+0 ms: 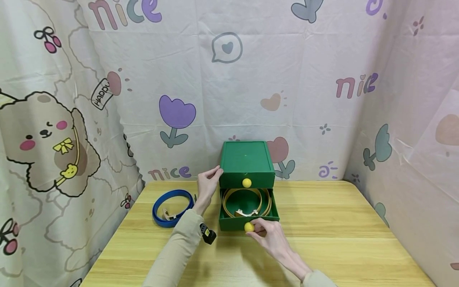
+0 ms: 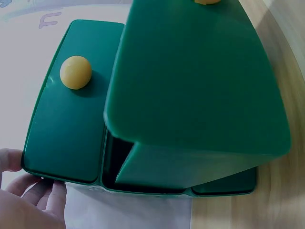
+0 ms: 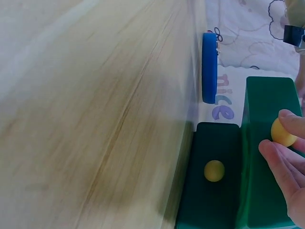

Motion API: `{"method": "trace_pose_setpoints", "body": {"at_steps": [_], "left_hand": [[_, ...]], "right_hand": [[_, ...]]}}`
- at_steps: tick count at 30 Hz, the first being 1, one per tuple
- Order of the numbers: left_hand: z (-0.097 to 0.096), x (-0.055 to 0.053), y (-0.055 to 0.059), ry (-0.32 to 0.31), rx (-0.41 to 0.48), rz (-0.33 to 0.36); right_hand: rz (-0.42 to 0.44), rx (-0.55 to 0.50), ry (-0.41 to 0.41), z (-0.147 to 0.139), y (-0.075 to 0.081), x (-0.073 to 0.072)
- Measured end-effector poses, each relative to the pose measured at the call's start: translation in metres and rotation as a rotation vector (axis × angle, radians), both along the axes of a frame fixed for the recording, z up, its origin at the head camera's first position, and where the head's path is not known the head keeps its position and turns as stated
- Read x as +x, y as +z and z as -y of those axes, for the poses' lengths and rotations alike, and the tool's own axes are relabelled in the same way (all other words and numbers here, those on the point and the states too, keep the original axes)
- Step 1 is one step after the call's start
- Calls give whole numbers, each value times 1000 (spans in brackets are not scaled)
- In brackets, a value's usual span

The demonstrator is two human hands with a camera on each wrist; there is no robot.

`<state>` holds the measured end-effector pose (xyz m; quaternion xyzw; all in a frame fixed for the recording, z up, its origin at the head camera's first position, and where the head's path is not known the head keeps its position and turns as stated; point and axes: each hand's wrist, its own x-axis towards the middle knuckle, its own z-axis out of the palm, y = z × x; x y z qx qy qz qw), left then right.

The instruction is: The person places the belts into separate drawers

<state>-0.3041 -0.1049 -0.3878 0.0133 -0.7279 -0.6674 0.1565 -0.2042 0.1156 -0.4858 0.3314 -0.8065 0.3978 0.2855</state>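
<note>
One green drawer (image 1: pixel 233 225) stands pulled out of the green box (image 1: pixel 246 156) on the wooden table (image 1: pixel 330 227), between the top drawer (image 1: pixel 231 180) above and the bottom drawer (image 3: pixel 221 148) below, both of which look closed. Inside it lies a coiled yellow belt (image 1: pixel 225 203) with a shiny buckle (image 1: pixel 247 213); whether it is one belt or two I cannot tell.

The right hand (image 1: pixel 271 237) has its thumb and fingertips brought together on the round yellow knob (image 1: pixel 249 227) of that drawer, a narrow pinch. The left hand (image 1: pixel 207 186) rests at the upper left corner of the box, thumb near the edge and fingers lightly bent against the side, wrapped around nothing. A coiled blue belt (image 1: pixel 168 224) sits on the table to the left, beyond the left hand.

The box looks like stiff, light plastic, so it would probably shift if only the drawer were pushed or pulled; a hand on the corner suits it. The knob seems hard and smooth, perhaps slippery, and is best taken around its sides and worked straight, since a skewed push could jam the drawer. The belt should be springy, and its coil could catch if it rose above the rim.
</note>
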Motion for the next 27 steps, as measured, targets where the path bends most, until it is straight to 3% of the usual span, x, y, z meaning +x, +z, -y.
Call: {"method": "trace_pose_setpoints", "body": {"at_steps": [17, 27], "left_hand": [[0, 0, 0, -1, -7, -12], [0, 0, 0, 1, -15, 1]], "right_hand": [[169, -133, -3, 3, 0, -6], [190, -160, 6, 4, -2, -9]]}}
